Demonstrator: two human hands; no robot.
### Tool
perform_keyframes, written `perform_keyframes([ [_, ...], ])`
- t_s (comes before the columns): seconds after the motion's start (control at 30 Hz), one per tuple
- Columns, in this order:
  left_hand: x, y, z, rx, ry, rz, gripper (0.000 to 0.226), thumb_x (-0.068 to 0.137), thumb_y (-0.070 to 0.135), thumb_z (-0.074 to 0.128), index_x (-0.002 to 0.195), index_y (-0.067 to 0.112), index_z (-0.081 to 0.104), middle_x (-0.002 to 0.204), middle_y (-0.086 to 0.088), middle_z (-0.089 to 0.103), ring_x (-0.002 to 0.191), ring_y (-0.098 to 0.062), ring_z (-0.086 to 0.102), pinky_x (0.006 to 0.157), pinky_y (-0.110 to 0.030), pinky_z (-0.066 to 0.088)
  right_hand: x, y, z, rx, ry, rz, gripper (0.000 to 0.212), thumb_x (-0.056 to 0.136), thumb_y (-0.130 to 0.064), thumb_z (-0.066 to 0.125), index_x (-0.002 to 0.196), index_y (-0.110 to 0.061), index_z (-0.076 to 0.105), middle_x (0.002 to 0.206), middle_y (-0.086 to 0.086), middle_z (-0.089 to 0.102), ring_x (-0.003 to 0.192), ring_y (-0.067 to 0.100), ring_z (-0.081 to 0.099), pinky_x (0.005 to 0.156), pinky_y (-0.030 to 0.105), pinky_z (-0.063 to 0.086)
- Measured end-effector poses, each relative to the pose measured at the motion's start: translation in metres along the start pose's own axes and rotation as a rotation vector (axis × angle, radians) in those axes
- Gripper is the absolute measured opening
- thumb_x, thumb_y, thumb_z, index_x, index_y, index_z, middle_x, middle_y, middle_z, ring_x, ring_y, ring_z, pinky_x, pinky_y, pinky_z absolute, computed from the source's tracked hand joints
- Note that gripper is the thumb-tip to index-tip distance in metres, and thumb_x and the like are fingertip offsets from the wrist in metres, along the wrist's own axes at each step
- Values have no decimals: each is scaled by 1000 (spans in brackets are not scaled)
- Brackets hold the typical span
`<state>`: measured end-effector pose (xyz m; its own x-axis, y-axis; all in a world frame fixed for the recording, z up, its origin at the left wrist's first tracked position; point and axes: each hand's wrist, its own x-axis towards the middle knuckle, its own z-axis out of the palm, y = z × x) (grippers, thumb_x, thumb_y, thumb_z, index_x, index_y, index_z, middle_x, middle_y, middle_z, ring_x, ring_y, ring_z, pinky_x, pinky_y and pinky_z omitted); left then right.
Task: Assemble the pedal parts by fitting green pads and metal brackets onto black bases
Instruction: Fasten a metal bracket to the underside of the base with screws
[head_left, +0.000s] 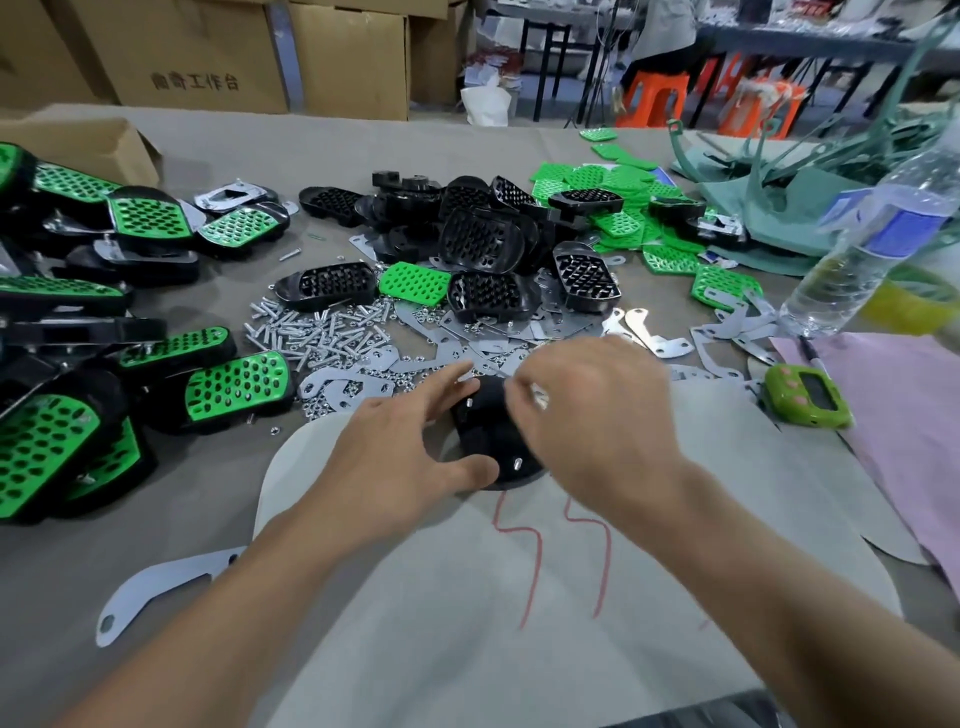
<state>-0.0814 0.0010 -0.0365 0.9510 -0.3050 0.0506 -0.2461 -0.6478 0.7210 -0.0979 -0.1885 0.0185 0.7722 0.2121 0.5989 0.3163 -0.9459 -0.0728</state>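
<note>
Left hand and right hand are both on one black base, which sits mid-counter on a pale cut-out sheet with two red squiggles drawn on it. Two screw ends poke up out of that base.

Counts, as best I can:
- Roughly nine or ten finished pedals with green tops are stacked at the left. They overlap, so no exact number.
- About a dozen loose black bases are heaped in the middle, with one green pad lying among them.
- A bigger spread of green pads lies further right, too tangled to count.
- There's a pile of screws and a layer of flat metal brackets just past the hands.
- One lone bracket lies by the left forearm.
- On the right: one water bottle, one small green gadget with a screen, one pink sheet.

The counter is covered in grey cloth. Behind it are cardboard boxes and two orange stools, with a person sitting on one.

Left hand's fingers are spread and pretty straight, thumb pressed against the base's near edge, index reaching past its far side. Right hand's fingers are bent, tips down on top of the base. It's blurry, so I can't tell if it's pinching anything.
</note>
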Motion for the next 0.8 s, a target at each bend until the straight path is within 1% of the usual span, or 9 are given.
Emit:
perform_keyframes([
  [0.1,0,2,-2,57,11,18,107,59,74,72,156,51,30,141,23,61,133,-11,55,113,-35,39,-8,-13,16,320,-326,72,20,88,-29,69,70,-19,69,72,-4,67,74,18,59,79,38,47],
  [0.17,1,2,-2,78,21,24,108,60,70,72,157,49,30,142,21,60,135,-9,53,111,-30,36,-5,-3,21,544,-350,248,10,88,-22,68,80,-23,73,82,-7,70,79,11,60,81,34,48],
  [0.27,3,4,-3,92,-2,11,110,61,66,74,159,44,29,148,25,53,142,-4,44,114,-29,30,3,17,24,534,-301,443,23,88,-19,69,104,-34,76,97,-18,69,90,6,64,86,27,50],
  [0.37,4,2,-4,101,-4,19,107,72,57,86,160,41,28,148,28,50,143,0,42,116,-30,28,8,24,29,417,-521,384,37,87,-26,71,123,-34,69,103,-18,67,96,9,62,88,27,47],
  [0.43,3,1,-3,97,2,26,105,73,54,86,160,40,28,148,28,50,142,2,42,117,-29,28,9,23,32,360,-540,347,18,84,-25,72,101,-26,70,93,-12,73,90,16,65,83,34,53],
  [0.5,2,1,-2,98,-1,36,107,70,62,83,160,40,29,148,28,50,142,4,41,118,-30,28,9,23,32,362,-460,388,11,80,-24,75,89,-22,68,80,-8,72,82,18,66,74,32,53],
  [0.6,2,2,-3,92,-13,36,107,64,70,69,159,40,30,150,26,49,143,3,40,121,-36,28,6,20,27,410,-381,426,7,83,-22,73,90,-24,74,73,-10,71,77,13,66,68,28,53],
  [0.7,0,0,0,164,-14,64,102,71,71,66,160,40,25,154,26,45,145,1,36,118,-32,25,4,19,21,397,-383,383,10,89,-18,60,85,-11,66,69,3,65,74,24,61,68,39,53],
  [0.8,-2,-1,3,217,0,79,97,76,73,57,161,42,19,157,26,40,146,0,33,112,-29,23,4,15,13,235,-370,336,12,95,-18,51,89,-12,60,69,5,61,76,35,56,67,43,50],
])
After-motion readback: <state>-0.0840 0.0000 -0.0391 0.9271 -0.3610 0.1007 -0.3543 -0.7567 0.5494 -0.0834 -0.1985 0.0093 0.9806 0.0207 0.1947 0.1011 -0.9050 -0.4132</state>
